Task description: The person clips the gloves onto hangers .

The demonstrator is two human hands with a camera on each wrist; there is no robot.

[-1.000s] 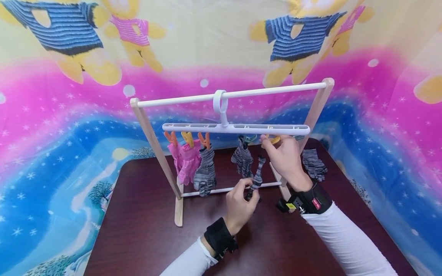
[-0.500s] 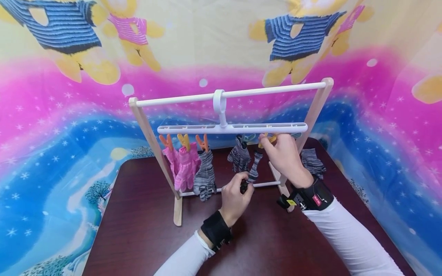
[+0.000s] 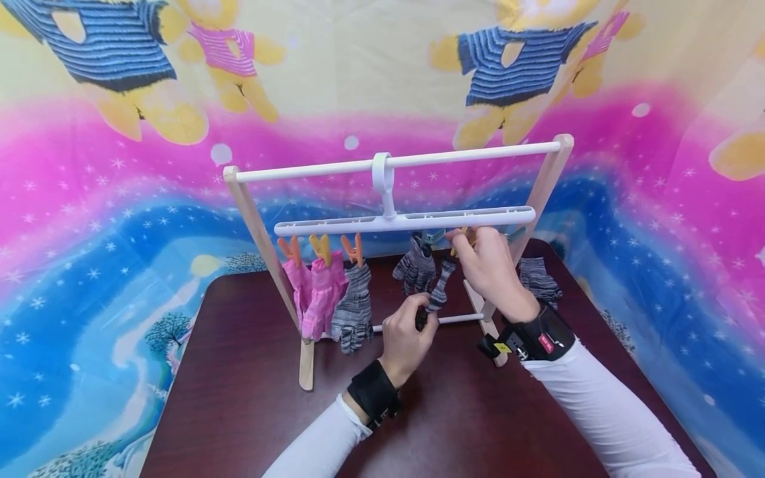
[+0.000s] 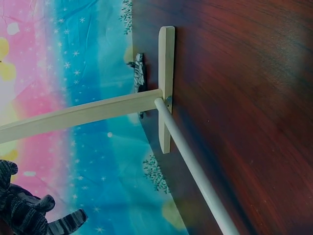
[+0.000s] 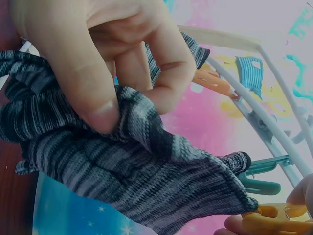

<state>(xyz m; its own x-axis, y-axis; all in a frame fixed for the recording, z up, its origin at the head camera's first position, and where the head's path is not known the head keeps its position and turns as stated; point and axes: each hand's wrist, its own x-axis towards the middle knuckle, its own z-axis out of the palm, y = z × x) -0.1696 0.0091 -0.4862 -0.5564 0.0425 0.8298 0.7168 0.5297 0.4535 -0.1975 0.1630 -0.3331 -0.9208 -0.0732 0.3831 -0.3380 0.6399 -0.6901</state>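
Observation:
My left hand pinches a small grey-black striped knit glove. In the right wrist view the left thumb and fingers grip the middle of this glove, and its edge reaches the tip of a yellow clothespin. My right hand pinches that clothespin under the white hanger. Left of it, a striped glove hangs from a green clothespin. Pink gloves and another striped glove hang at the hanger's left half from orange and yellow clothespins.
The hanger hooks over the white top rod of a wooden rack standing on a dark red table. One more striped glove lies behind the rack's right leg. A printed cloth backdrop surrounds the table.
My left hand has moved slightly left and up, bringing the glove's upper end to the yellow clothespin. The hanger has swung a little, its right end now higher.

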